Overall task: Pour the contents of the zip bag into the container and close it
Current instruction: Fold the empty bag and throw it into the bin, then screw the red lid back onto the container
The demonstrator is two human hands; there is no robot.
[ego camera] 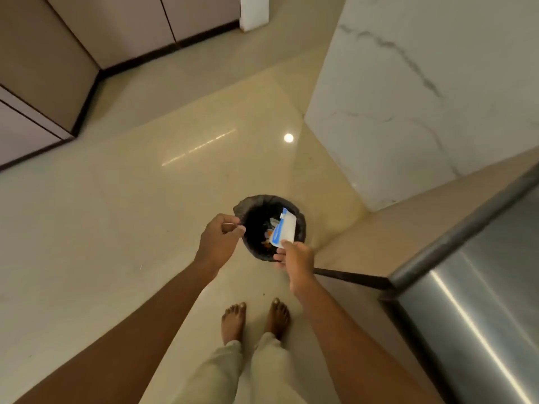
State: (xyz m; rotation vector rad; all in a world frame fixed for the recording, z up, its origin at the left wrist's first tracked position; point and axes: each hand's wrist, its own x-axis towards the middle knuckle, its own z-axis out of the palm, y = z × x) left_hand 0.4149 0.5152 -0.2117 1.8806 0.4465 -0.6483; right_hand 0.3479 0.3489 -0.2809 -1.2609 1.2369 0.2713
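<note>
A small round bin (302, 225) lined with a black bag stands on the floor in front of my feet. Scraps in orange and white lie at its bottom. My right hand (296, 259) pinches a white zip bag (284, 231) with a blue strip by one corner and holds it over the bin's opening. My left hand (218, 242) hovers at the bin's left rim with fingers pinched together; something small and thin may be between them, but I cannot tell what.
Glossy beige floor (145, 199) spreads to the left and behind the bin. A marble-clad wall (408, 97) rises at the right, a steel appliance (481, 301) stands at the lower right, and brown cabinets (43, 68) line the far left.
</note>
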